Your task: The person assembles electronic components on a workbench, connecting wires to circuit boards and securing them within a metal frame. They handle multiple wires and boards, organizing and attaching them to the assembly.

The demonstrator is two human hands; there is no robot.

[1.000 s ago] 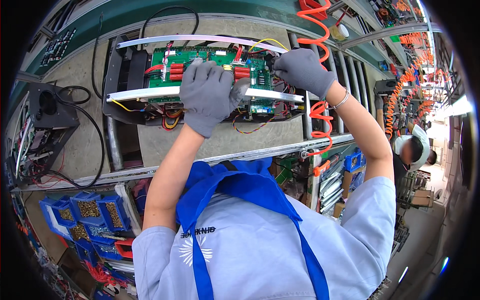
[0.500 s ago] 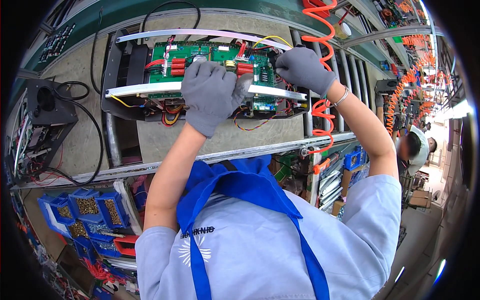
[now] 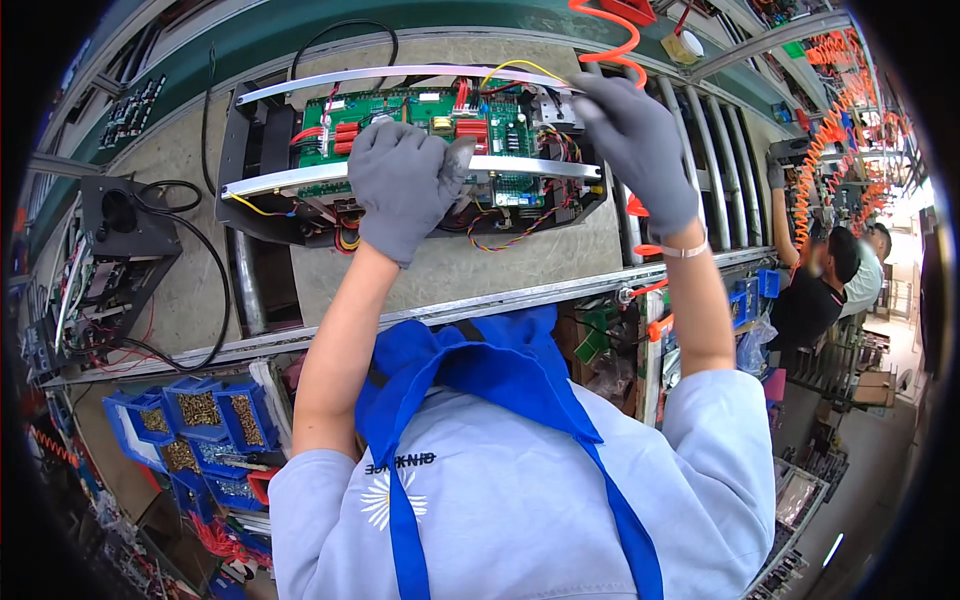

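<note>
A long black chassis point(image 3: 232, 150) lies crosswise on the bench, holding a green circuit board point(image 3: 395, 104) with red components and loose wires. Two silver bars run along its length. My left hand point(image 3: 405, 185), in a grey glove, is closed around the near bar point(image 3: 540, 165), thumb to its right. My right hand point(image 3: 645, 140), gloved likewise, is over the chassis's right end, beside a silver metal block point(image 3: 556, 112). Its fingers are stretched out to the left, somewhat blurred, and no held thing shows. A yellow wire point(image 3: 520, 63) arches near the far bar.
Another opened black unit point(image 3: 110, 250) with a black cable stands at the left. Metal rollers point(image 3: 705, 165) lie right of the chassis. An orange coiled hose point(image 3: 610, 30) hangs above my right hand. Blue bins point(image 3: 200, 408) of screws sit below the bench edge. Other people point(image 3: 815, 300) are far right.
My right hand has lifted off the chassis's right end and turned, its forearm now more upright. The left hand keeps its place on the near bar. The whole view has shifted slightly.
</note>
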